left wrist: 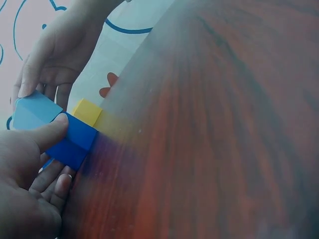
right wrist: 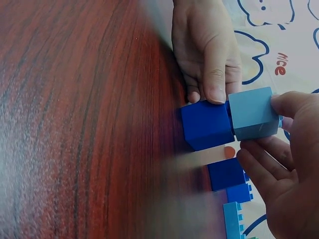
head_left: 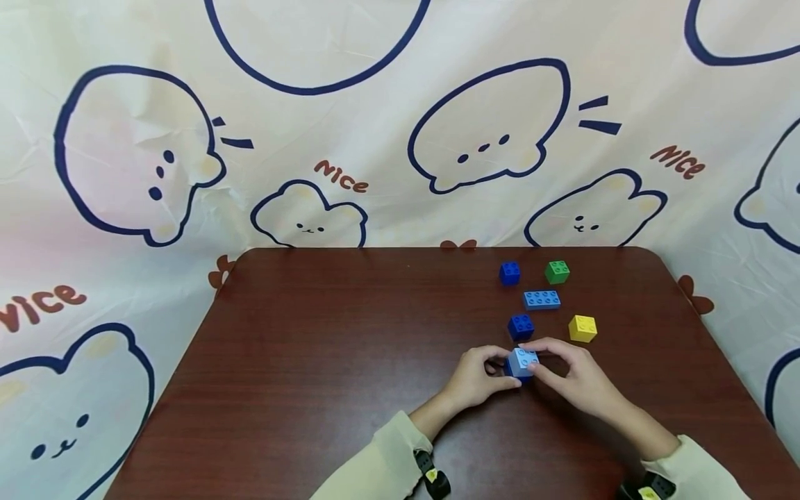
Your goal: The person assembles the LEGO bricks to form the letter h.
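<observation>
A light blue brick sits on top of a dark blue brick at the front right of the table. My left hand pinches the lower, dark blue brick between thumb and fingers. From the other side, my right hand holds the light blue brick by its sides with thumb and fingertips. In the right wrist view a narrow gap shows between the two bricks, which are slightly out of line. The left wrist view also has the light blue brick against the dark blue one.
Just beyond my hands stand a dark blue brick and a yellow brick. Farther back are a long light blue brick, another dark blue brick and a green brick. A printed cloth hangs behind the brown table.
</observation>
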Demonstrator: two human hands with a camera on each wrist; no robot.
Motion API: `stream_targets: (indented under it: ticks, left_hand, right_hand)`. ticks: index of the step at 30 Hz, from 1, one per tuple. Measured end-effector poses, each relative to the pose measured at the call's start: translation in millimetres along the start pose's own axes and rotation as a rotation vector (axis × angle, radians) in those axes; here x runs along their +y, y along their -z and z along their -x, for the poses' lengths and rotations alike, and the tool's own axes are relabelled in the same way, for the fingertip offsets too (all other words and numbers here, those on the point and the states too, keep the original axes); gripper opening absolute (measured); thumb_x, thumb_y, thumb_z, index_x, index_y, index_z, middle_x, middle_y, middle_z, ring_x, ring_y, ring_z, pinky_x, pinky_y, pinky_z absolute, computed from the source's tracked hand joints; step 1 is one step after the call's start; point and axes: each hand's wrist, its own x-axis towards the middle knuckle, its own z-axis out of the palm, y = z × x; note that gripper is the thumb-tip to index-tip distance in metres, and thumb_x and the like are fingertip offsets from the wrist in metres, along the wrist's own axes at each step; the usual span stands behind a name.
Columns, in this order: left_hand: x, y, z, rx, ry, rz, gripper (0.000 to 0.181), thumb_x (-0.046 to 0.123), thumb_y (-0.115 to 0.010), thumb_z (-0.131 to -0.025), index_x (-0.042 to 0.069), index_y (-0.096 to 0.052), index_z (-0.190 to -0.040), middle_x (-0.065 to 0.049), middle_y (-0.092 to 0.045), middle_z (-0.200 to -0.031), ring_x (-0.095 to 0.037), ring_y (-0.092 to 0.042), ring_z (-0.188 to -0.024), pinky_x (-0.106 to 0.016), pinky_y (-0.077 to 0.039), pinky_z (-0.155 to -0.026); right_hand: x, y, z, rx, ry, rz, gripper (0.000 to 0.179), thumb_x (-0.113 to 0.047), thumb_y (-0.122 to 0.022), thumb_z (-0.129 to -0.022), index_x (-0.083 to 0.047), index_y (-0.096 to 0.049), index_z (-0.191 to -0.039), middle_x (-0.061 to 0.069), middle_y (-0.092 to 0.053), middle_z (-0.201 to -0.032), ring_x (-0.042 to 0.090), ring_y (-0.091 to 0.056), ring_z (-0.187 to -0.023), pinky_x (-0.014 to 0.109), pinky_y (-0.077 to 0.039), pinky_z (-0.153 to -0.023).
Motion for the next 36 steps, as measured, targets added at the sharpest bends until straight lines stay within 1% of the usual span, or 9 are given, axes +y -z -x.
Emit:
stream_targets:
  ticks: [7,12,16,21,26,29,33,36]
  left_hand:
    - [0.5,1.2,-0.2,0.001,0.011,0.001,0.040,0.016,-0.087,-0.083,0.003,-0.072,-0.119,-0.007,-0.073,-0.107,-0.008,-0.066,-0.093,-0.017,-0.052,-0.077]
    - [2.0,0.8,0.8,-0.008,0.022,-0.001,0.040,0.016,-0.086,-0.084,0.004,-0.072,-0.119,-0.007,-0.073,-0.108,-0.008,-0.066,-0.093,-0.017,-0.052,-0.078]
    - [2.3,0.7,1.1,-0.001,0.016,0.001,0.040,0.016,-0.086,-0.084,0.003,-0.072,-0.118,-0.007,-0.073,-0.107,-0.011,-0.067,-0.094,-0.017,-0.052,-0.077]
    - [2.8,1.5,0.7,0.002,0.007,-0.010,0.040,0.017,-0.087,-0.084,0.003,-0.072,-0.118,-0.006,-0.073,-0.107,-0.009,-0.067,-0.094,-0.016,-0.052,-0.077]
    - [3.5,1.1,0.1,0.006,0.001,-0.016,0.040,0.016,-0.087,-0.083,0.003,-0.073,-0.118,-0.006,-0.073,-0.106,-0.008,-0.066,-0.092,-0.015,-0.052,-0.077]
    - [3.9,0.8,0.0,0.009,-0.009,-0.024,0.040,0.016,-0.087,-0.082,0.003,-0.073,-0.117,-0.005,-0.074,-0.106,-0.008,-0.066,-0.091,-0.015,-0.052,-0.077]
    - [3.4,0.0,0.3,0.013,-0.014,-0.030,0.040,0.016,-0.088,-0.082,0.003,-0.073,-0.117,-0.005,-0.074,-0.106,-0.008,-0.066,-0.091,-0.016,-0.052,-0.077]
    - [3.1,-0.8,0.7,0.011,0.001,-0.026,0.041,0.016,-0.088,-0.081,0.003,-0.073,-0.117,-0.005,-0.074,-0.106,-0.006,-0.066,-0.090,-0.015,-0.052,-0.076]
  right_hand:
    - [-1.7,-0.5,-1.7,-0.003,0.014,0.006,0.031,-0.011,-0.074,-0.095,-0.022,-0.069,-0.123,-0.007,-0.070,-0.120,0.007,-0.064,-0.110,0.038,-0.057,-0.091]
    - [-2.9,0.5,-0.2,0.002,0.029,0.011,0.031,-0.008,-0.074,-0.094,-0.020,-0.070,-0.123,-0.004,-0.071,-0.119,0.006,-0.064,-0.110,0.034,-0.057,-0.090]
    - [-4.1,1.1,0.0,-0.001,0.038,0.005,0.031,-0.008,-0.073,-0.095,-0.020,-0.069,-0.123,-0.003,-0.071,-0.119,0.007,-0.064,-0.110,0.032,-0.056,-0.091]
    - [-5.0,1.3,-1.4,-0.002,0.050,-0.008,0.031,-0.007,-0.073,-0.094,-0.020,-0.069,-0.122,-0.004,-0.070,-0.119,0.007,-0.064,-0.110,0.030,-0.056,-0.092]
    - [-3.2,-0.9,-4.6,-0.012,0.100,0.011,0.032,-0.006,-0.074,-0.094,-0.020,-0.069,-0.122,-0.004,-0.070,-0.118,0.009,-0.064,-0.109,0.027,-0.054,-0.093]
    - [-1.9,-1.8,-5.6,-0.013,0.120,0.019,0.032,-0.005,-0.074,-0.093,-0.020,-0.069,-0.121,-0.004,-0.070,-0.117,0.009,-0.064,-0.108,0.030,-0.055,-0.092]
    - [-0.5,-2.0,-4.6,-0.017,0.101,0.004,0.033,-0.005,-0.075,-0.093,-0.022,-0.069,-0.120,-0.006,-0.070,-0.116,0.008,-0.065,-0.108,0.035,-0.057,-0.091]
    - [1.0,-2.1,-3.8,-0.030,0.092,-0.006,0.032,-0.006,-0.074,-0.093,-0.022,-0.069,-0.121,-0.007,-0.070,-0.116,0.008,-0.065,-0.108,0.036,-0.056,-0.092]
